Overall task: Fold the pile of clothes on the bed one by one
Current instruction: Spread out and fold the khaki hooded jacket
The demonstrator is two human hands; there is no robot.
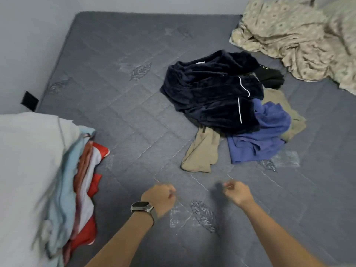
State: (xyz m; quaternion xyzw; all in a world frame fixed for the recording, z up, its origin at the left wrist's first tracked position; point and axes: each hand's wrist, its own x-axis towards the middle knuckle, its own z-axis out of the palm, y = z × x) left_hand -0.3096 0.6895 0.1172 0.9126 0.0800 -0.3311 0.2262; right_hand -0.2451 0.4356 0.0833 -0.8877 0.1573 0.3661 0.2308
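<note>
A loose pile of clothes lies on the grey mattress (pixel 119 105), right of centre. On top is a dark navy velvet garment (pixel 210 89) with white piping. A blue garment (pixel 260 139), a beige garment (pixel 202 153) and a black piece (pixel 271 76) lie under and around it. My left hand (pixel 159 197), with a watch on its wrist, hovers over the mattress near the front, fingers curled, holding nothing. My right hand (pixel 238 192) is beside it, fingers also curled and empty. Both hands are short of the pile.
A stack of folded clothes (pixel 63 180) in white, light blue and red stands at the left edge. A crumpled patterned beige sheet (pixel 300 39) fills the far right corner. A wall runs along the left and far sides.
</note>
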